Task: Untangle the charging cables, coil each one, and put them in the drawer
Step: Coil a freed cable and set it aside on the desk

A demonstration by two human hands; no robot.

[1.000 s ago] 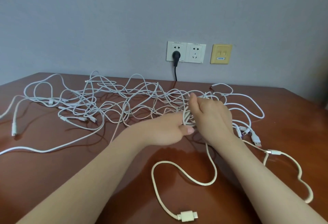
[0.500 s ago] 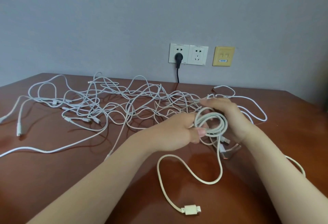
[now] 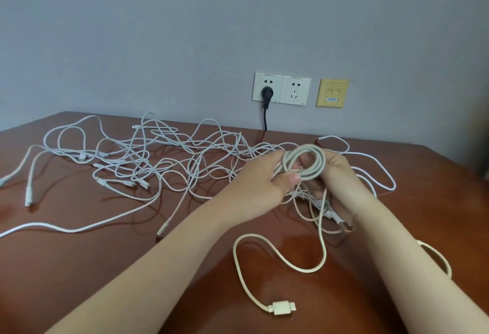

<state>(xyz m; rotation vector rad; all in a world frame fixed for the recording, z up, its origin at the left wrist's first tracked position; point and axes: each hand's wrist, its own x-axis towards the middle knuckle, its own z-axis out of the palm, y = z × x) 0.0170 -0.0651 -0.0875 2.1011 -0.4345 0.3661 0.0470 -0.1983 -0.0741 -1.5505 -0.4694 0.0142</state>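
A small coil of off-white cable (image 3: 304, 160) is held upright above the brown table (image 3: 79, 267). My left hand (image 3: 260, 183) pinches the coil's lower left side, thumb in front. My right hand (image 3: 337, 175) grips its right side. The coil's loose tail (image 3: 291, 265) hangs down, loops across the table and ends in a white connector (image 3: 281, 308) near the front edge. A large tangle of white charging cables (image 3: 158, 161) sprawls over the table behind and to the left of my hands. No drawer is in view.
On the grey wall, a double socket (image 3: 281, 90) has a black plug (image 3: 266, 93) in it, with its cord dropping behind the table. A yellow network plate (image 3: 332, 93) sits to the right. Loose cable loops (image 3: 378, 172) lie right of my hands.
Both hands lifted from the table with the cable, which now forms a neat upright coil. The tail on the table has grown shorter.
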